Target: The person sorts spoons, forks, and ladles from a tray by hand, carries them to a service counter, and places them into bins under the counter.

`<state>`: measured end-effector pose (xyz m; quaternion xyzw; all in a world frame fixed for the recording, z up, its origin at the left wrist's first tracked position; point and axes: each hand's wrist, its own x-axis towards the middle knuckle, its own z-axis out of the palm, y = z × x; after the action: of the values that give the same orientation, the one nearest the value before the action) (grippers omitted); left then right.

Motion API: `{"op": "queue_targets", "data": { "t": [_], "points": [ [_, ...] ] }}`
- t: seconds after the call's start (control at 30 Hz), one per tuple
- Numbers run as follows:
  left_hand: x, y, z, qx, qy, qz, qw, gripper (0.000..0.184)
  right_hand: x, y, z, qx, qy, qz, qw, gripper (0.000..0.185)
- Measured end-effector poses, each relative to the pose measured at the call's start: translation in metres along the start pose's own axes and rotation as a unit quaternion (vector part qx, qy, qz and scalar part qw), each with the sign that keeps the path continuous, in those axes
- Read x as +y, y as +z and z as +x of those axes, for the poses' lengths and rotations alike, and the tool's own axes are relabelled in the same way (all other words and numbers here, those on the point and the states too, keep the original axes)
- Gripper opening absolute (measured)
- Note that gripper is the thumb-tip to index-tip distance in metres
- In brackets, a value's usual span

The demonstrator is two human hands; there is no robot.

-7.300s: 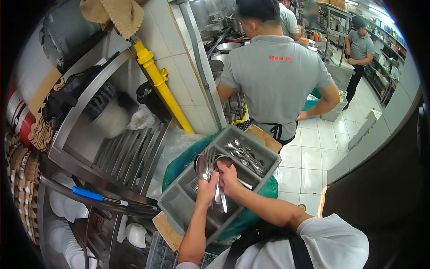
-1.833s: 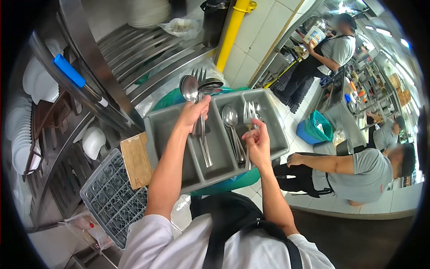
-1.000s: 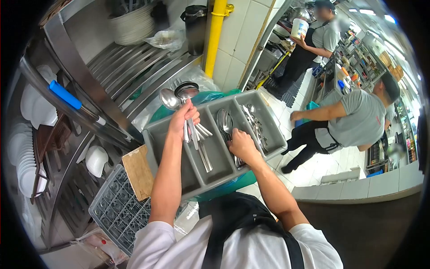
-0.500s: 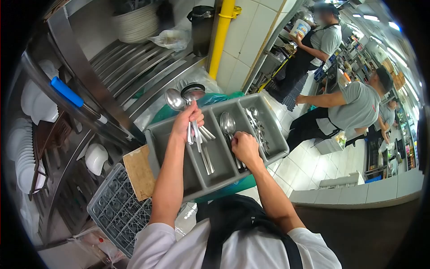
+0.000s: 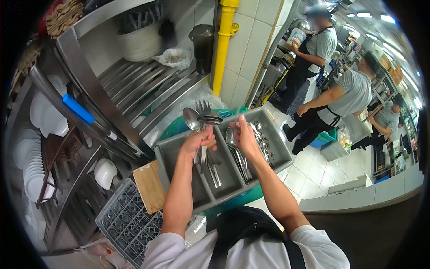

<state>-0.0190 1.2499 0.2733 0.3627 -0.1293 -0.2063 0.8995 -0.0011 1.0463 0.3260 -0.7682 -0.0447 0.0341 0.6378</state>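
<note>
My left hand [image 5: 199, 144] is closed around a bunch of cutlery above the grey cutlery tray [image 5: 202, 194]. Bowls of spoons [image 5: 191, 119] and the tines of a fork [image 5: 203, 106] stick up from this fist, with handles hanging below. My right hand [image 5: 245, 140] is raised over the tray with its fingers curled; whether anything is between them is hidden. Beside it, several spoons [image 5: 232, 138] lie in one compartment. Smaller cutlery [image 5: 264, 141] fills the rightmost compartment, while more handles [image 5: 215, 175] rest in the compartment below my left hand.
A grey glass rack [image 5: 127, 224] and a wooden board [image 5: 149, 187] are left of the tray. Slatted metal shelves hold stacked plates [image 5: 142, 42] and white bowls [image 5: 105, 174]. A yellow pipe [image 5: 221, 54] runs up the wall. Several co-workers [image 5: 351, 96] stand at the right.
My right hand has lifted from the spoon compartment and come closer to my left hand. Fork tines now show in the left-hand bunch. The whole view has shifted slightly.
</note>
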Motion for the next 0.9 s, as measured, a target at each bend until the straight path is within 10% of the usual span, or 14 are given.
{"op": "queue_targets", "data": {
  "t": [0.23,0.37,0.5,0.9],
  "points": [
    [0.003,0.009,-0.005,0.017,-0.014,-0.003,1.0,0.032,0.01,0.029,0.031,-0.064,0.106,0.269,0.955,0.008],
    [0.002,0.011,-0.003,0.011,-0.048,0.069,0.996,0.032,0.002,0.036,0.045,-0.113,0.044,0.335,0.934,0.019],
    [0.001,0.011,-0.001,-0.007,-0.046,0.078,0.996,0.035,-0.037,0.034,0.043,-0.236,0.176,0.498,0.816,0.037],
    [-0.002,0.001,0.001,-0.017,-0.037,0.017,0.999,0.029,-0.015,0.061,0.08,-0.167,-0.068,0.333,0.926,0.012]
  ]
}}
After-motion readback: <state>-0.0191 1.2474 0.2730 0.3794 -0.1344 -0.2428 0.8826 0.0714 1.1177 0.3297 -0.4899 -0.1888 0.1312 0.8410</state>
